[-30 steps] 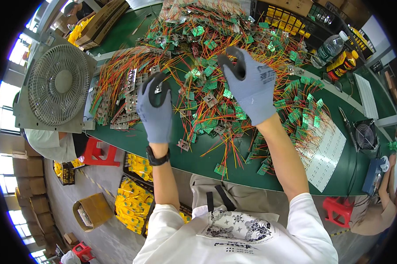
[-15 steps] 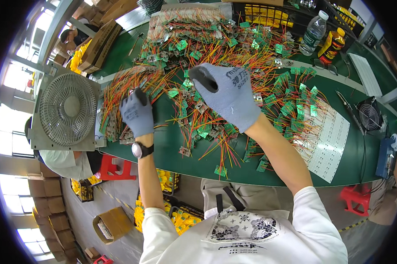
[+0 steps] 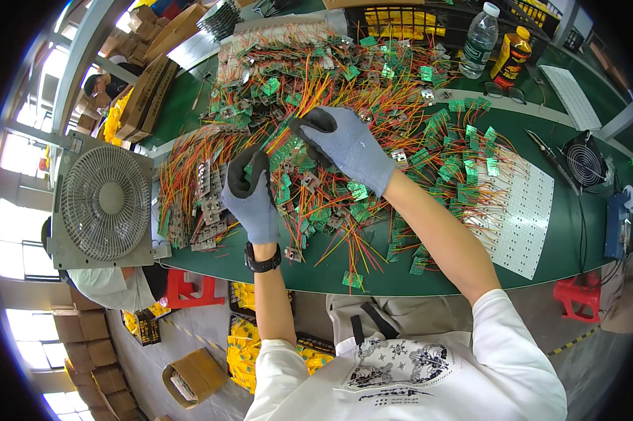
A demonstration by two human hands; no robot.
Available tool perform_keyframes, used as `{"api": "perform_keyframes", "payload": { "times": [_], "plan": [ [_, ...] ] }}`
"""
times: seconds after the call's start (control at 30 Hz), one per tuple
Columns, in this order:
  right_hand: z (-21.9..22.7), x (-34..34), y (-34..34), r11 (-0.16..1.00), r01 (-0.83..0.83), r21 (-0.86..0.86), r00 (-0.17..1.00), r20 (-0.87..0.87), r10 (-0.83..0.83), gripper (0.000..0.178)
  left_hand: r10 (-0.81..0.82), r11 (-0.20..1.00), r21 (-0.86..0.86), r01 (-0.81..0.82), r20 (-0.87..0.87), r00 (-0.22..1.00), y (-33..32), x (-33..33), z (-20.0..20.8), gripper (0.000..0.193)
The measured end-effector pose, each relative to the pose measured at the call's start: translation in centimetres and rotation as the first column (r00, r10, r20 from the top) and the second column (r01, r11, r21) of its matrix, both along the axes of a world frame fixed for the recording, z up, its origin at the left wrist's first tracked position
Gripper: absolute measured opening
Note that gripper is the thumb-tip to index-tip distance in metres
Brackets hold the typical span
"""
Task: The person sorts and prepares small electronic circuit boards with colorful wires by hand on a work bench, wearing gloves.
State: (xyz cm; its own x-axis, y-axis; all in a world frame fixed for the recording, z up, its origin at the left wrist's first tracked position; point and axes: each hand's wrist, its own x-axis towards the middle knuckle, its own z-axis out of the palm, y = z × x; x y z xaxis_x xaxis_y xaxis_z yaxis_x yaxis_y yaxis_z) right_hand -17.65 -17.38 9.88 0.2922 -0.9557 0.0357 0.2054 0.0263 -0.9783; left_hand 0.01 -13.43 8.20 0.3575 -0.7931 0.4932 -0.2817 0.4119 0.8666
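Observation:
Both my hands wear grey-blue gloves with dark palms and are close together over a heap of small green circuit boards with red, orange and yellow wires. My right hand is closed, its fingertips around a bundle of orange and yellow wires that fans out above them. My left hand has thumb and finger curled into a closed loop; what lies in its fingertips is hidden. Green boards sit between the two hands. Left of my left hand lie rows of metal-faced pieces with wires.
A box fan stands at the left end of the green table. To the right are white perforated panels, a small black fan, and a knife-like tool. A water bottle, a brown drink bottle and glasses stand behind.
My left hand has moved right, away from the metal-faced pieces toward my right hand. My right hand has shifted slightly left, and the whole view has shifted a little.

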Motion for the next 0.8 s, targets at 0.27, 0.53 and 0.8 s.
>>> {"api": "perform_keyframes", "payload": {
  "times": [0.27, 0.53, 0.8],
  "plan": [
    [-0.9, -0.2, -0.6, 0.928, 0.015, -0.372, 0.766, -0.592, -0.249, 0.048, 0.007, 0.999, -0.05, -0.02, -0.247, 0.969, -2.3, -0.4, -2.9, 0.018],
    [-1.6, 0.4, -0.2, 0.873, 0.025, -0.486, 0.757, -0.562, -0.334, 0.04, -0.178, 0.954, 0.186, 0.233, -0.275, 0.945, -0.7, -1.6, -2.5, 0.02],
    [-2.5, 2.0, 1.1, 0.614, -0.169, -0.771, 0.445, -0.616, -0.65, 0.032, -0.246, 0.923, 0.193, 0.333, -0.371, 0.895, -1.2, 0.0, -3.7, 0.023]
  ]
}}
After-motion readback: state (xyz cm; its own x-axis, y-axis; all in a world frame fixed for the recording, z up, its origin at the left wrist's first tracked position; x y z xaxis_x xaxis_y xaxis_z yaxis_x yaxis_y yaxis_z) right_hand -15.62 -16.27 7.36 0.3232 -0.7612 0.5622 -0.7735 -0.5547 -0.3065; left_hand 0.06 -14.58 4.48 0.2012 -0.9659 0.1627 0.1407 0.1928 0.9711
